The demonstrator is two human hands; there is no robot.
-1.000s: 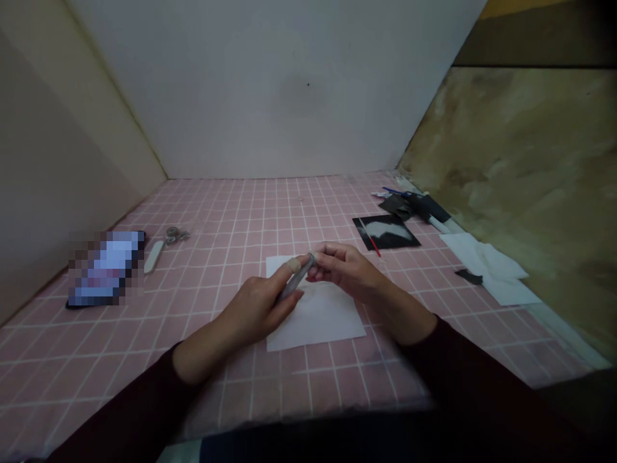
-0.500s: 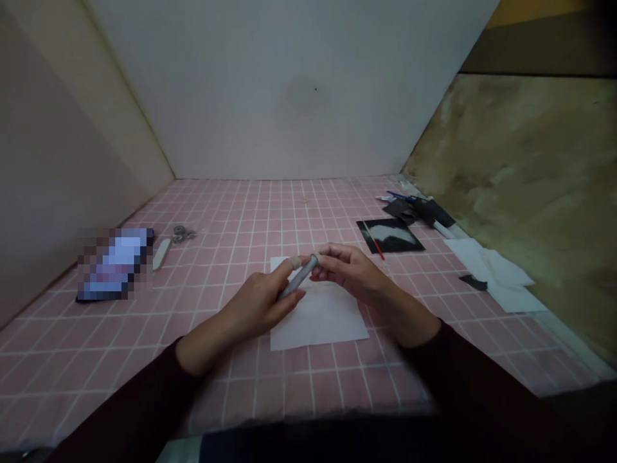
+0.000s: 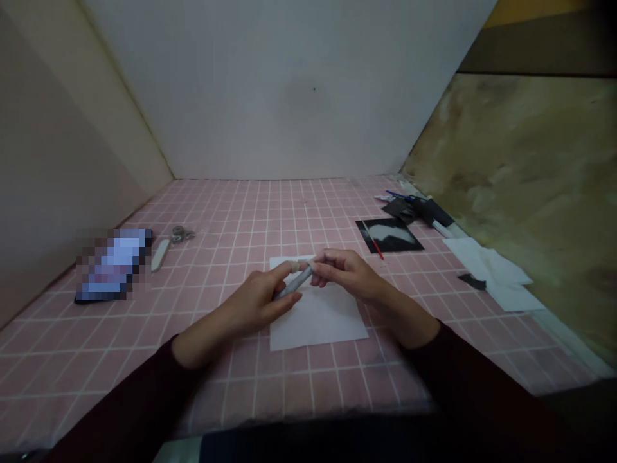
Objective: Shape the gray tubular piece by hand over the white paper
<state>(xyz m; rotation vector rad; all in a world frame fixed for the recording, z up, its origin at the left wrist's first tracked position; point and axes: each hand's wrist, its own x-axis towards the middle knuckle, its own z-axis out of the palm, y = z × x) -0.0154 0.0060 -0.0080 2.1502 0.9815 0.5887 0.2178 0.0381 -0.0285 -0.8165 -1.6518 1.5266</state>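
A grey rod-like tool (image 3: 299,280) slants up to the right between my hands, above a white sheet of paper (image 3: 321,321). My left hand (image 3: 263,294) is closed around its lower part, thumb and fingers along it. At its upper end, my right hand (image 3: 344,271) pinches with curled fingers; whether a small piece sits between the fingertips is too small to tell. Pale wraps show on a fingertip of each hand. The paper lies flat on the pink checked cloth (image 3: 270,392).
On the left lie a phone (image 3: 116,263), a white nail file (image 3: 160,255) and small metal items (image 3: 180,235). To the right are a black sheet with pale powder (image 3: 393,235), a red stick (image 3: 376,245), dark scraps (image 3: 402,209) and white papers (image 3: 506,283).
My right hand has shifted slightly down, its fingers now covering more of the tool's upper end. My left hand and the tool have moved a little to the left and the tool lies flatter.
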